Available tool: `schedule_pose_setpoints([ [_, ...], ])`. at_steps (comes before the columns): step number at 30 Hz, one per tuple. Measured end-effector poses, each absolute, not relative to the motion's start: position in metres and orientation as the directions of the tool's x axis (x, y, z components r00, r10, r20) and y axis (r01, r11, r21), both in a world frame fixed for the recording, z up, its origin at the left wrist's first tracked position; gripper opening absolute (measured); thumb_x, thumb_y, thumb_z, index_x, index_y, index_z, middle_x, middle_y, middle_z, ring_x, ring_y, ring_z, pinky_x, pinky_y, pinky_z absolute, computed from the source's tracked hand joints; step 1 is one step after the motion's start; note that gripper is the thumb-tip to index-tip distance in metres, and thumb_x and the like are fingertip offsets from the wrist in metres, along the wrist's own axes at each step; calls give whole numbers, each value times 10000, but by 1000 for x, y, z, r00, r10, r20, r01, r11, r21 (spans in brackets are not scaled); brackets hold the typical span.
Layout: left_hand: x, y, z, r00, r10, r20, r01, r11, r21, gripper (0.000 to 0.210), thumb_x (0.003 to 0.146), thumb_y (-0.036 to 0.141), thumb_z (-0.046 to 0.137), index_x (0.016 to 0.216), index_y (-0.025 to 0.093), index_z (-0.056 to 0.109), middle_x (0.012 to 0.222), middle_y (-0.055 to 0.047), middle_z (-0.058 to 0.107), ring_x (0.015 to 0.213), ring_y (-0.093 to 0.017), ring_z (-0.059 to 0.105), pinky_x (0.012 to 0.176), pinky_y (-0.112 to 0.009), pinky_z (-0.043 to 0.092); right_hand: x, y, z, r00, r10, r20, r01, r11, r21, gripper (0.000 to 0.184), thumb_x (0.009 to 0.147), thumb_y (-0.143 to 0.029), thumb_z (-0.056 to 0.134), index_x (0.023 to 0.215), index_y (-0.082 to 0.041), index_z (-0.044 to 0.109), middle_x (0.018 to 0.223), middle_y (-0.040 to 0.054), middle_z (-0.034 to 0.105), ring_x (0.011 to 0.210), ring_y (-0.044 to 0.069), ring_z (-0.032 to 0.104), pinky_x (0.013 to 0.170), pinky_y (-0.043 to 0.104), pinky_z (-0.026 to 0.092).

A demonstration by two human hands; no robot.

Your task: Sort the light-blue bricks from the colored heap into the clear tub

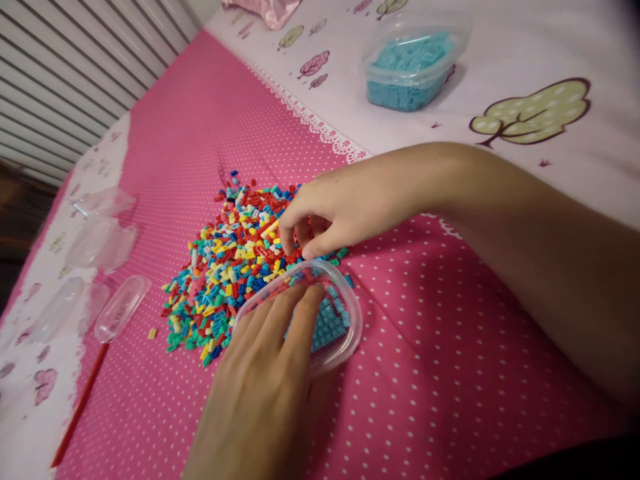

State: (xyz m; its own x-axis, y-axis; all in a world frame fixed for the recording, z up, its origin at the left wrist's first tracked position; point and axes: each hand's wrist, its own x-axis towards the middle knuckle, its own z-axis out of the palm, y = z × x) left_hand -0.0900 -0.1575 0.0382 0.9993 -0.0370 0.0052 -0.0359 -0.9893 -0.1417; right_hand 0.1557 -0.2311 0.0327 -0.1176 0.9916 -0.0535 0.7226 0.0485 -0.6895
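Note:
My left hand (pixel 267 347) is closed on a clear plastic container (pixel 354 333), with its fingers over the rim and inside. Small blue toy bricks (pixel 327 327) cover the container's bottom, partly hidden by those fingers. My right hand (pixel 335 207) reaches in from the right, at the near right side of a heap of small mixed-colour toy bricks (pixel 230 257). Its fingers are curled, with thumb and index finger drawn near each other low over the bricks. Whatever may lie between these fingertips is too small to make out.
A second clear tub (pixel 410 73) full of light-blue bricks stands at the back right. At left lie several clear plastic containers or lids (pixel 90 243), a small clear tray (pixel 123 308) and a red stick (pixel 83 407). A single yellow brick (pixel 153 333) lies apart from the heap.

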Motion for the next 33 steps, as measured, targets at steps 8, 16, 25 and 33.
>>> schedule_pose_setpoints([
  [8,-85,-161,39,996,-83,17,-80,-988,-132,465,977,144,359,1436,109,426,1345,-167,642,1200,-261,639,947,-424,609,154,-233,34,-107,993,-58,740,40,-672,231,922,-228,643,1140,-212,719,933,-42,715,743,97,596,642,249,412],
  [16,-85,-161,38,997,-74,7,-73,-991,-110,483,959,129,395,1440,130,436,1397,-149,608,1250,-276,608,962,-451,606,155,-230,32,-114,993,-43,733,54,-678,228,917,-221,643,1131,-214,721,914,-47,715,739,94,592,644,241,403],
  [25,-79,-163,41,995,-76,-64,-80,-995,-64,414,965,107,456,1346,234,557,1439,-94,552,1307,-284,562,1018,-523,580,154,-231,32,-120,992,-48,727,55,-685,210,918,-213,631,1109,-209,718,905,-42,713,736,102,594,650,249,414],
  [33,-81,-163,38,996,-77,-50,-81,-994,-77,405,988,152,453,1382,228,512,1436,-89,564,1306,-290,555,998,-539,587,155,-230,31,-123,991,-55,738,54,-673,222,909,-216,634,1116,-221,712,921,-45,714,744,116,603,663,262,426],
])
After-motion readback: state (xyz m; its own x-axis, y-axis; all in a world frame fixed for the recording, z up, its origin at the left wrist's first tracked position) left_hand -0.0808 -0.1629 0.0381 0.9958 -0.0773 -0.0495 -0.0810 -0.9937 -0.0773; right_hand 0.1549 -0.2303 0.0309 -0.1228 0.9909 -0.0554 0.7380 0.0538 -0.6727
